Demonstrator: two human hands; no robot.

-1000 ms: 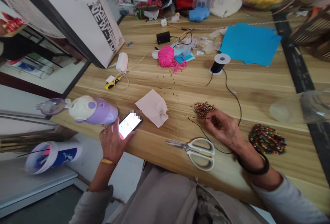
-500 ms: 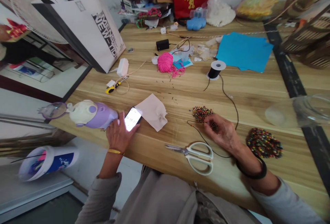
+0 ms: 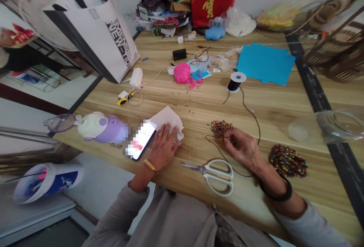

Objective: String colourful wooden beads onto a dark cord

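Note:
My left hand (image 3: 164, 148) lies flat with its fingers apart on a pale tissue (image 3: 166, 116), just right of a lit phone (image 3: 142, 139). My right hand (image 3: 241, 146) is pinched at the edge of a small heap of multicoloured beads (image 3: 220, 127). Into its fingertips runs a thin black cord (image 3: 218, 150) with a small orange bead on it; the fingers partly hide the grip. White-handled scissors (image 3: 212, 173) rest open in front of that hand. A coiled mass of colourful beads (image 3: 287, 161) sits right of the wrist.
A black cord spool (image 3: 234, 83) stands beyond the beads, near blue sheets (image 3: 265, 63) and pink yarn (image 3: 182, 73). A purple bottle (image 3: 104, 127) lies at left, close to a yellow cutter (image 3: 123, 99). A clear jar (image 3: 324, 127) is at right.
My left hand has moved right, off the phone and onto the tissue. The phone now shows a different screen. My right hand stays at the bead heap, still pinched.

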